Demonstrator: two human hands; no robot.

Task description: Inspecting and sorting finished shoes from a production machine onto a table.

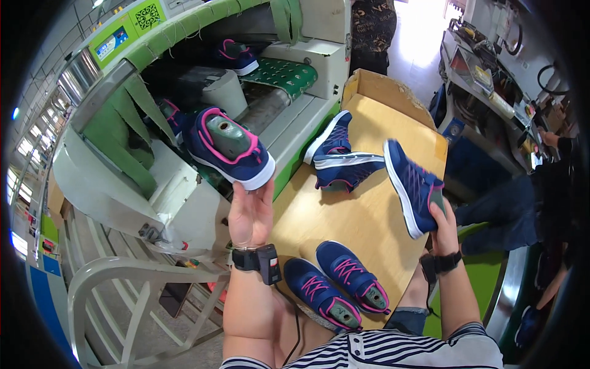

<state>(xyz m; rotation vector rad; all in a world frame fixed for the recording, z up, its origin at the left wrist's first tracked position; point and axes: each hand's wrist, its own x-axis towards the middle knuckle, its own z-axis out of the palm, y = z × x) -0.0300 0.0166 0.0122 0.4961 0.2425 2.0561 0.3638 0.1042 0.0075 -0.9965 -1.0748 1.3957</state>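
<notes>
A: Factory floor, fisheye view. Wooden table (362, 215) in the middle, green and cream conveyor machine (184, 92) on the left, cluttered bench (491, 80) top right.

B: Left hand?

A: Left hand (251, 212) is raised, palm up, fingers clamped under the sole of a navy-pink shoe (228, 147). It has a grey last inside and is held over the machine's edge, toe pointing right and down.

B: Right hand?

A: Right hand (444, 221) grips a second shoe (410, 184) by the heel end, fingers wrapped around it, thumb side partly hidden. The white sole faces left and the shoe is tilted nearly upright, over the table's right side.

B: Both wrists have something?

A: Yes, black bands. The left one carries a small black box with a cable running down the forearm.

B: What's on the table?

A: Shoe pair (335, 286) near the front edge, side by side, lasts inside, toes pointing up-left. Another two shoes (337, 158) stacked loosely at the table's far left, touching each other, against the machine.

B: More on the machine?

A: One shoe (236, 56) on the green perforated belt, up top. Another (172, 115) deeper in behind the green flaps, partly hidden.

B: Anyone else?

A: A person (528, 203) in dark clothes at the right edge, mostly cut off. Can't tell what they're doing.
</notes>
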